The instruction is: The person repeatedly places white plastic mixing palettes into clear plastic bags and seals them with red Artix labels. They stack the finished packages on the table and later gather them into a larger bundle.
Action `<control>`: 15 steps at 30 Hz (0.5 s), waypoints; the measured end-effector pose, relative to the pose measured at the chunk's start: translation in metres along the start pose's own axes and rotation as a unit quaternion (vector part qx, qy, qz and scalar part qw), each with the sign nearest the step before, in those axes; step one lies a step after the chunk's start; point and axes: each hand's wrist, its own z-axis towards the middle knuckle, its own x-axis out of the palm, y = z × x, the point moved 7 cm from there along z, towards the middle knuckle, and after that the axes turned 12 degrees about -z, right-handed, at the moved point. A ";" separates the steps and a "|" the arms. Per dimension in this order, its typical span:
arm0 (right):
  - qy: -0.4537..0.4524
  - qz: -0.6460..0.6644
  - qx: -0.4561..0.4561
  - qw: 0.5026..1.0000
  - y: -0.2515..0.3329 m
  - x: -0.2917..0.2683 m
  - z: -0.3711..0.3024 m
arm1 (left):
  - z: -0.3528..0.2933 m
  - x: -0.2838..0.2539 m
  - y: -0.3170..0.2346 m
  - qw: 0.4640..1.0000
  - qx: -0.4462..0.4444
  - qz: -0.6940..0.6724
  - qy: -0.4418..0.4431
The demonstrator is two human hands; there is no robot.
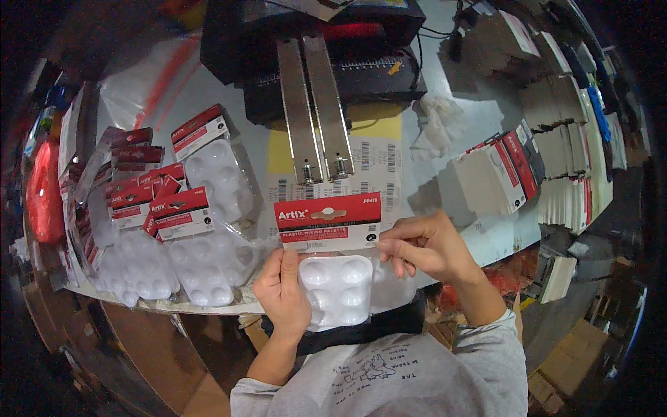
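Observation:
In front of my body I hold a clear-bagged white plastic paint palette (pixel 336 290) with round wells, topped by a red, black and white header card (pixel 328 231). My left hand (pixel 283 292) grips the card's lower left edge, thumb on the front. At its lower right corner my right hand (pixel 425 247) is closed in a pinch of thumb and fingers. A second pale palette (pixel 392 286) shows partly behind the first, under my right hand. Just beyond the card end the two long metal arms (pixel 323 104) of a black machine (pixel 375 87).
Bagged palettes with red header cards (pixel 182 214) lie heaped on the left of the table. Sheets of barcode labels (pixel 375 156) lie beneath the metal arms. To the right are a stack of header cards (pixel 504 170), crumpled clear plastic (pixel 438 125) and rows of cardboard pieces (pixel 559 132).

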 end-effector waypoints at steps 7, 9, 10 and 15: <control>0.012 0.091 0.084 0.992 0.000 0.015 -0.008 | -0.005 0.001 -0.014 0.999 -0.003 -0.004 0.039; -0.031 0.125 0.073 0.989 -0.006 0.012 0.009 | 0.007 0.007 -0.013 0.997 0.026 0.061 0.042; -0.058 0.162 0.080 0.982 -0.011 0.011 0.019 | 0.017 0.011 -0.008 0.996 0.026 0.075 0.034; -0.097 0.207 0.081 0.970 -0.020 0.011 0.038 | 0.042 0.021 0.008 0.999 0.004 0.029 0.037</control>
